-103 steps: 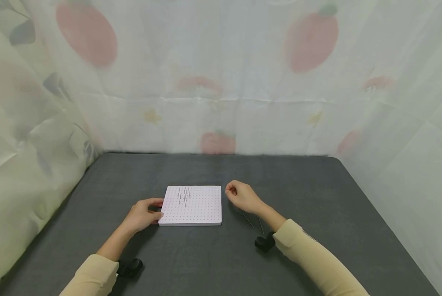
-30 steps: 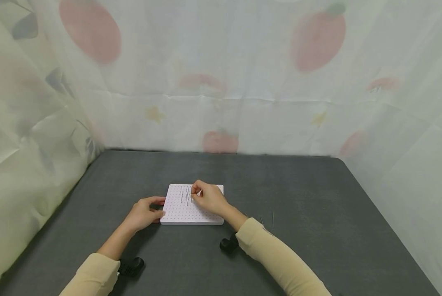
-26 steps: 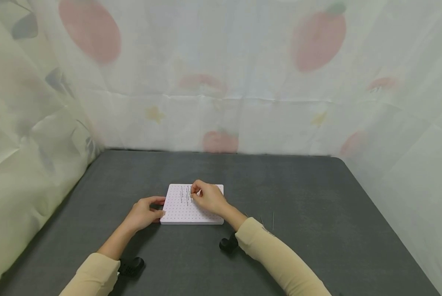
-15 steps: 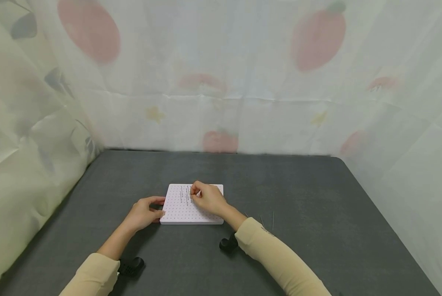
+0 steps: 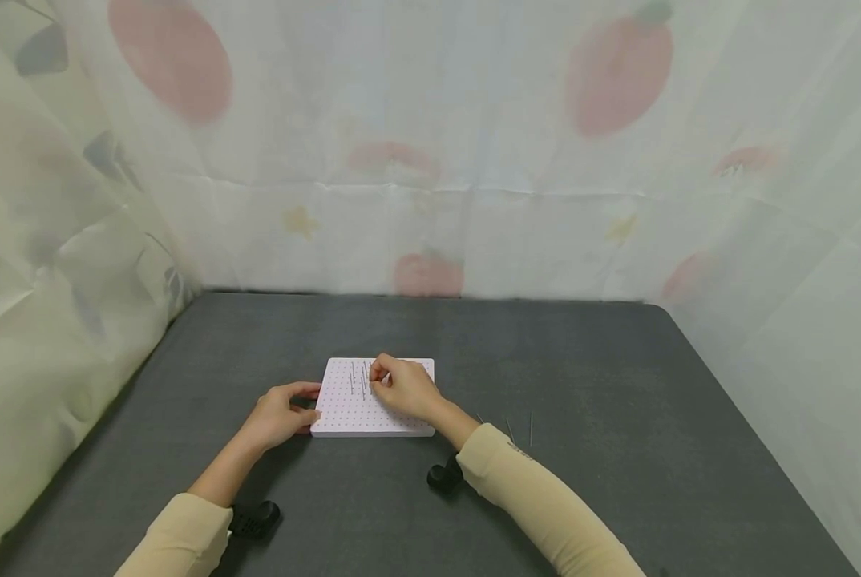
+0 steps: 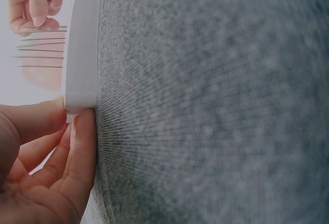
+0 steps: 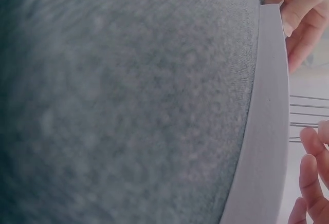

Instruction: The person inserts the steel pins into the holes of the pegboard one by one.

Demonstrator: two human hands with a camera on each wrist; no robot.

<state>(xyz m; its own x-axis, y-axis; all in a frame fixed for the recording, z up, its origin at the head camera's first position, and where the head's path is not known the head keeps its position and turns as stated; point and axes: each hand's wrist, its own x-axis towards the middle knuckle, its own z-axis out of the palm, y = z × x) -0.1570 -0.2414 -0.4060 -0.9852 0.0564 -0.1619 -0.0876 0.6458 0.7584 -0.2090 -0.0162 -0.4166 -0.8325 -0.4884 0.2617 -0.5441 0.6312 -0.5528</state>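
Observation:
A white perforated board lies on the dark table, with several thin metal pins standing upright in its holes. My left hand grips the board's left edge; in the left wrist view the thumb lies against its upper face, fingers along its side. Over the middle of the board, my right hand pinches a thin metal pin between thumb and index finger, beside the standing pins. In the right wrist view those fingertips sit right at the pins, the remaining fingers loosely bent.
A few loose pins lie on the dark tabletop, right of the board near my right forearm. Black wrist devices hang at both cuffs. A fruit-patterned curtain stands behind the table, with more cloth at either side.
From beside the board's right edge, my right hand has moved left over the board to the standing pins. During the last second it stays almost still. The left hand keeps its grip.

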